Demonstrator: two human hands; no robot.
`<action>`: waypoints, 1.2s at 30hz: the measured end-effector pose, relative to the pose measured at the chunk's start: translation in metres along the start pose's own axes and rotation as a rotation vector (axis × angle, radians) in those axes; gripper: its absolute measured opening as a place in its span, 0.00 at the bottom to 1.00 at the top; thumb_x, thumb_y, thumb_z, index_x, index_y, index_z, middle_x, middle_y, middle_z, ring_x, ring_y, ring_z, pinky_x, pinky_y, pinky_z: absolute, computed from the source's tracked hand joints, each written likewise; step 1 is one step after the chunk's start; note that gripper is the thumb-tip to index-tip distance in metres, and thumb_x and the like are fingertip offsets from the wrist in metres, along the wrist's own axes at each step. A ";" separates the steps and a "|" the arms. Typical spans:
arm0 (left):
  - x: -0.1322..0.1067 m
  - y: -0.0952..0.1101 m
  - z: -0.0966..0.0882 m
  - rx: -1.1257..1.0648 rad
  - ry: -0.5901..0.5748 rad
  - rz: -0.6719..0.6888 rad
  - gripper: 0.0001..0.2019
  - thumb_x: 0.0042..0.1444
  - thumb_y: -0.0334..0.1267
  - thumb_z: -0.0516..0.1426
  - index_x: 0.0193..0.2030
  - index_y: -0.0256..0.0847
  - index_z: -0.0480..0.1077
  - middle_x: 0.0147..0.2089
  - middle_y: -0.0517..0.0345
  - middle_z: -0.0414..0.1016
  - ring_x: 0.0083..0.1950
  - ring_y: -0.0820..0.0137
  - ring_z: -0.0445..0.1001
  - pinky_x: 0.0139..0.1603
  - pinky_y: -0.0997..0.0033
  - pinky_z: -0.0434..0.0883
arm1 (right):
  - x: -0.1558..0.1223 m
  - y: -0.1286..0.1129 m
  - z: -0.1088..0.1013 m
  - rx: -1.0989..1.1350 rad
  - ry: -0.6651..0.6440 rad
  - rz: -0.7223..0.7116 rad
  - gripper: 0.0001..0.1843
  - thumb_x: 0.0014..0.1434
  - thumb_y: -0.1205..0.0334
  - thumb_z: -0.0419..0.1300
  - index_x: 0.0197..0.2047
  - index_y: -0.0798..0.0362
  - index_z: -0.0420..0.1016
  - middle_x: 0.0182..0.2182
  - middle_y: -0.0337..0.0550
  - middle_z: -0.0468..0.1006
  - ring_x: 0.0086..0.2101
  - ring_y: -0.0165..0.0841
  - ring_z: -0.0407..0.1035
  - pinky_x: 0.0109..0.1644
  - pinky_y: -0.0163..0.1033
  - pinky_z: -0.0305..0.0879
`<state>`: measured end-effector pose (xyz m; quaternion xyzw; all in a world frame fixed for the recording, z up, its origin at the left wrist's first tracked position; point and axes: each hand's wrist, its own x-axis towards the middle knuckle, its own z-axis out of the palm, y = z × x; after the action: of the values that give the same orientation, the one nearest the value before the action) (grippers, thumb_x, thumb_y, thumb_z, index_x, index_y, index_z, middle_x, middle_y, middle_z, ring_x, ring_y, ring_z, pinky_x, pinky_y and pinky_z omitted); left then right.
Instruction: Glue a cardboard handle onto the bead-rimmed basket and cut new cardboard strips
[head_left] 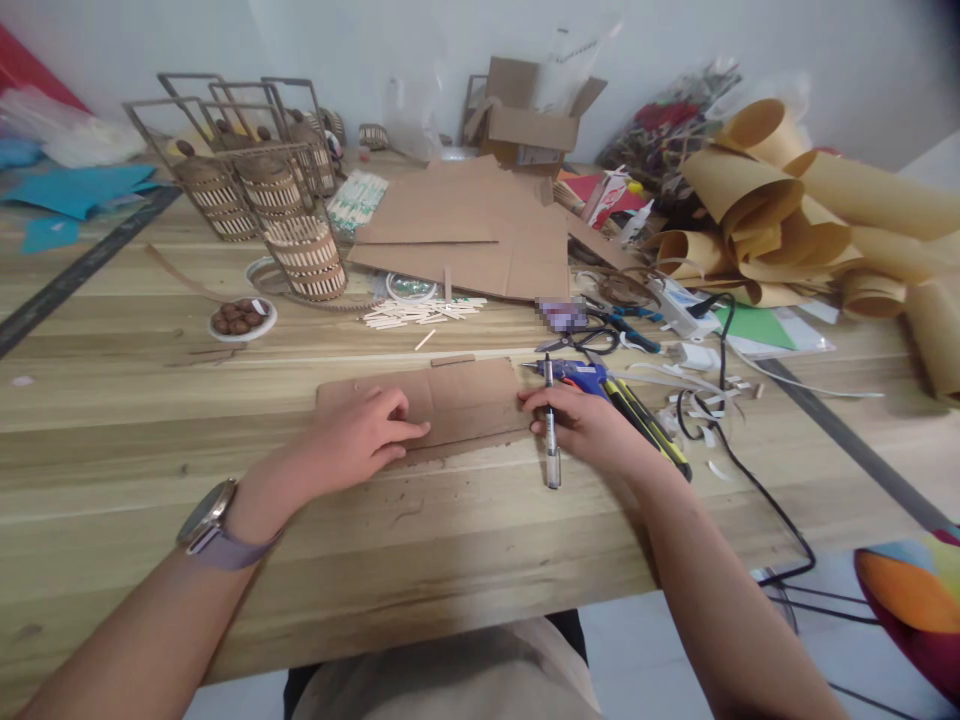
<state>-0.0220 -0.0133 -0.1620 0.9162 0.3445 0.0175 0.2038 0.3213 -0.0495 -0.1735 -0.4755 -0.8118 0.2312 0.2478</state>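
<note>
Fingers (409, 431) of the left hand (360, 440) lie loosely bent on a flat, oblong brown cardboard piece, (480, 395) gripping nothing; those of the right hand (574, 420) close on a slim, clear-bodied pen (551, 430) and reach the piece's right end. That piece lies on the pale, wood-grained table (465, 570) in front of the person, its left part covered by the left hand. Tan paper rolls (739, 185) are heaped at far right, cut off by the frame edge. Flat brown cardboard sheets (465, 210) overlap behind the work — the lower ones mostly hidden. Cylindrical, slatted brown-and-cream baskets with square-framed handles (304, 255) crowd together at left, screening one another; their insides cannot be made out. An open brown cardboard box (532, 130) at the back has translucent plastic (566, 80) rising from it, too blurred to read. Near the right hand, a blue glue gun (589, 375) shows only in part — the pen crosses its nozzle end. Smaller still, a round white bowl (271, 318) holds brown, nut-like balls (234, 318).
</note>
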 end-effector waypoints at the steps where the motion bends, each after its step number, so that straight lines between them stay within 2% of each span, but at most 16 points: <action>1: 0.000 0.000 0.000 0.000 -0.006 -0.002 0.19 0.65 0.31 0.56 0.60 0.49 0.75 0.51 0.51 0.68 0.52 0.61 0.69 0.54 0.60 0.69 | 0.000 0.000 0.000 -0.002 0.001 0.006 0.08 0.60 0.64 0.60 0.43 0.48 0.77 0.48 0.46 0.83 0.50 0.40 0.77 0.54 0.47 0.73; 7: 0.002 -0.001 0.000 0.002 -0.024 -0.005 0.20 0.65 0.31 0.56 0.61 0.49 0.74 0.51 0.51 0.68 0.53 0.60 0.68 0.54 0.59 0.68 | 0.000 0.003 0.001 0.005 0.005 0.002 0.08 0.60 0.62 0.60 0.43 0.48 0.77 0.48 0.46 0.83 0.49 0.41 0.77 0.55 0.48 0.73; 11: -0.002 -0.004 -0.009 -0.016 -0.052 -0.005 0.19 0.63 0.31 0.57 0.59 0.50 0.75 0.54 0.54 0.68 0.56 0.60 0.68 0.56 0.62 0.67 | -0.001 0.010 0.002 0.015 -0.012 0.031 0.09 0.61 0.59 0.60 0.44 0.47 0.77 0.51 0.47 0.82 0.50 0.44 0.77 0.54 0.50 0.74; 15: -0.009 -0.004 -0.026 0.004 -0.138 -0.129 0.17 0.59 0.33 0.61 0.55 0.46 0.74 0.51 0.55 0.69 0.53 0.61 0.69 0.53 0.64 0.67 | -0.001 0.014 0.003 0.019 -0.019 0.060 0.10 0.60 0.55 0.60 0.44 0.47 0.78 0.50 0.48 0.82 0.49 0.47 0.78 0.54 0.54 0.74; 18: -0.013 -0.003 -0.034 -0.004 -0.175 -0.209 0.18 0.56 0.33 0.63 0.54 0.44 0.73 0.50 0.55 0.69 0.54 0.60 0.69 0.54 0.65 0.66 | 0.000 0.015 0.003 0.010 -0.023 0.062 0.12 0.60 0.51 0.61 0.43 0.47 0.78 0.50 0.49 0.82 0.49 0.48 0.78 0.54 0.56 0.75; 23: -0.014 0.001 -0.035 0.029 -0.183 -0.220 0.18 0.56 0.32 0.62 0.54 0.44 0.71 0.52 0.54 0.68 0.55 0.61 0.69 0.54 0.65 0.66 | -0.001 0.020 0.005 -0.031 -0.005 0.046 0.16 0.61 0.44 0.59 0.44 0.45 0.77 0.50 0.49 0.82 0.49 0.50 0.77 0.54 0.58 0.74; 27: -0.014 0.002 -0.034 0.056 -0.166 -0.201 0.18 0.56 0.32 0.60 0.53 0.44 0.71 0.50 0.54 0.68 0.53 0.61 0.70 0.54 0.64 0.67 | -0.001 0.021 0.008 -0.090 0.027 -0.005 0.14 0.62 0.46 0.59 0.44 0.44 0.78 0.48 0.47 0.83 0.48 0.51 0.78 0.51 0.58 0.75; 31: -0.014 0.003 -0.033 0.061 -0.159 -0.209 0.18 0.53 0.32 0.59 0.52 0.44 0.71 0.50 0.55 0.69 0.52 0.60 0.70 0.51 0.65 0.68 | 0.000 0.013 0.007 -0.104 0.038 -0.034 0.10 0.62 0.52 0.59 0.43 0.46 0.77 0.47 0.48 0.83 0.46 0.49 0.78 0.51 0.56 0.76; 36: -0.013 0.009 -0.032 0.071 -0.147 -0.209 0.18 0.50 0.30 0.58 0.50 0.43 0.69 0.52 0.54 0.71 0.53 0.59 0.70 0.53 0.63 0.68 | 0.002 0.003 0.004 -0.112 0.021 -0.056 0.09 0.63 0.55 0.58 0.43 0.48 0.77 0.46 0.48 0.84 0.46 0.46 0.78 0.52 0.54 0.75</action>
<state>-0.0322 -0.0158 -0.1275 0.8808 0.4226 -0.0833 0.1967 0.3202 -0.0471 -0.1782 -0.4681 -0.8338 0.1734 0.2357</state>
